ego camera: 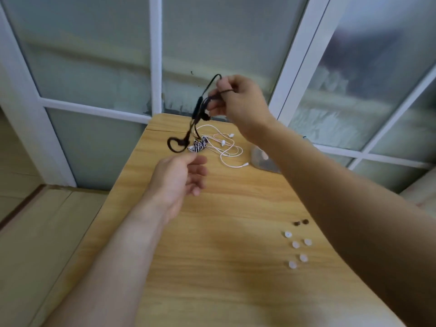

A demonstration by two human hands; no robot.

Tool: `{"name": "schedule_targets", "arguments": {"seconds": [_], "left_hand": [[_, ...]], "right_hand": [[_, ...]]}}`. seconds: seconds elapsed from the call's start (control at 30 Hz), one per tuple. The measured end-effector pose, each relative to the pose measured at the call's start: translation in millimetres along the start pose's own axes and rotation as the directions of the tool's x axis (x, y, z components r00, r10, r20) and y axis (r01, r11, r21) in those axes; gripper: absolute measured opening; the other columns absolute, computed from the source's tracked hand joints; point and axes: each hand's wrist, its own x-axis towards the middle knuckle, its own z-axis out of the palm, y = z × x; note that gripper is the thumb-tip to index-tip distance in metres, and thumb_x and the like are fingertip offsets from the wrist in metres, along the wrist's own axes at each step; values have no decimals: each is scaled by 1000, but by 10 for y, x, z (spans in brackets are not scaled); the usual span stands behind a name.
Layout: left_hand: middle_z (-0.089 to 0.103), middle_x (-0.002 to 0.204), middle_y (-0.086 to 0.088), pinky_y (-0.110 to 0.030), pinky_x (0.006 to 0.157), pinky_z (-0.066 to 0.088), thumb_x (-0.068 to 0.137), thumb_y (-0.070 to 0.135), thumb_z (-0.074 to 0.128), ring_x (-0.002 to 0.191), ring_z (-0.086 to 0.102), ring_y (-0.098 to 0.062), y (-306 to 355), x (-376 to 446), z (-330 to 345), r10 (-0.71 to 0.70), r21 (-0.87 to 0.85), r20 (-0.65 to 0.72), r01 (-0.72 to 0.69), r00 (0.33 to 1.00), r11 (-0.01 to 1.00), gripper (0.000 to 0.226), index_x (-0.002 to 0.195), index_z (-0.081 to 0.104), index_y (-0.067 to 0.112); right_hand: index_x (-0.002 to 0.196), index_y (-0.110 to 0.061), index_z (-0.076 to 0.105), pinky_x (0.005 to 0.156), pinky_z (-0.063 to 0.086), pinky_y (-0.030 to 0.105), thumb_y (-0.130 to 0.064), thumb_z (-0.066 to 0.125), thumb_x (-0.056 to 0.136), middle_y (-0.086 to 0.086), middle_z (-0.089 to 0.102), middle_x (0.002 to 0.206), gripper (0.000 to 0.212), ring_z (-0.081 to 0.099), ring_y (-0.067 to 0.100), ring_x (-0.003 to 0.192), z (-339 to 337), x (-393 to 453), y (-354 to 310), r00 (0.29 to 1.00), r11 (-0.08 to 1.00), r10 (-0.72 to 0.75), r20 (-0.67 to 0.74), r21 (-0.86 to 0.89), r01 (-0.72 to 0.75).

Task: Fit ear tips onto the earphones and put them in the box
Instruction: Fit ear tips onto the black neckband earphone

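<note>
While the right hand point(238, 102) pinches the cable of the black earphones point(195, 114) in the upper middle of the frame, they dangle below and left of it above the wooden table point(212, 267). Just under their ear hook, the left hand point(181, 180) hovers with fingers loose, holding nothing. White earphones point(224, 145) lie behind; pale ear tips point(297, 246) sit at lower right, beside two dark ear tips point(300, 222).

Blurred by motion: black earphones point(195, 114) dangling above the table point(212, 279); half hidden behind the right forearm point(330, 185), a clear box point(262, 159) at the table's far right edge, contents unreadable; too small to tell apart: pale ear tips point(297, 249); near table edge cut off.
</note>
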Motion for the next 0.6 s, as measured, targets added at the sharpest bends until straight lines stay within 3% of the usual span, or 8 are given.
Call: {"name": "schedule_targets", "arguments": {"seconds": [0.03, 0.1, 0.17, 0.2, 0.27, 0.37, 0.5, 0.6], "left_hand": [[64, 77, -15, -23, 43, 43, 92, 16, 47, 56, 62, -23, 24, -59, 56, -35, -133, 111, 49, 993, 990, 23, 95, 62, -1], [66, 99, -25, -34, 72, 57, 83, 20, 48, 88, 69, -37, 59, -172, 127, -72, -354, 319, 189, 945, 916, 35, 106, 59, -4], [62, 113, -28, -48, 99, 48, 83, 27, 47, 109, 62, -42, 43, -259, 156, -57, -487, 438, 290, 897, 824, 41, 109, 57, -4], [62, 113, -25, -50, 103, 44, 87, 33, 46, 109, 62, -41, 16, -285, 170, -53, -520, 448, 308, 892, 797, 43, 108, 57, -2], [64, 99, -18, -48, 94, 50, 93, 44, 44, 92, 66, -33, -55, -306, 194, -75, -530, 402, 299, 913, 794, 44, 105, 56, 4], [68, 79, -13, -34, 60, 49, 100, 43, 36, 61, 63, -24, -156, -336, 213, -165, -423, 302, 287, 939, 859, 34, 101, 49, 12], [66, 82, -9, -31, 57, 55, 102, 30, 41, 60, 62, -20, -269, -390, 209, -186, -311, 238, 256, 953, 915, 24, 103, 54, 10], [59, 70, -5, -26, 46, 47, 99, 24, 48, 49, 51, -17, -327, -436, 238, -161, -105, 211, 186, 964, 977, 19, 106, 56, 8]], "right_hand": [[94, 4, 51, 55, 57, 31, -8, 40, 104, 16, 58, 79, 20, 60, 17, 51, -61, -138, -61, 1000, 1000, -10, 25, 21, 9], [100, 4, 50, 59, 59, 34, -7, 41, 104, 15, 60, 82, 14, 63, 20, 56, -175, -438, -128, 998, 999, -16, 63, 31, 14], [98, 0, 51, 64, 59, 39, -8, 45, 103, 14, 64, 81, 11, 67, 26, 64, -285, -757, -102, 994, 998, -15, 106, -65, 22], [95, -1, 52, 67, 60, 41, -7, 47, 102, 15, 66, 81, 10, 69, 28, 67, -342, -930, -67, 990, 989, -18, 140, -144, 39], [90, -3, 52, 70, 61, 43, -5, 50, 99, 15, 69, 82, 10, 71, 28, 70, -421, -1247, 19, 974, 970, -16, 224, -232, 69], [87, -11, 54, 68, 58, 38, -5, 54, 98, 9, 66, 76, 12, 67, 20, 67, -495, -1668, 175, 943, 966, 27, 331, -251, 60], [93, -19, 69, 75, 56, 37, -9, 64, 89, -9, 69, 87, 12, 66, 6, 81, -675, -2040, 310, 902, 870, 73, 425, -469, 151], [103, -21, 71, 78, 56, 30, -5, 62, 77, -13, 70, 100, 32, 67, 9, 94, -851, -2099, 279, 950, 912, 63, 305, -405, 70]]}}
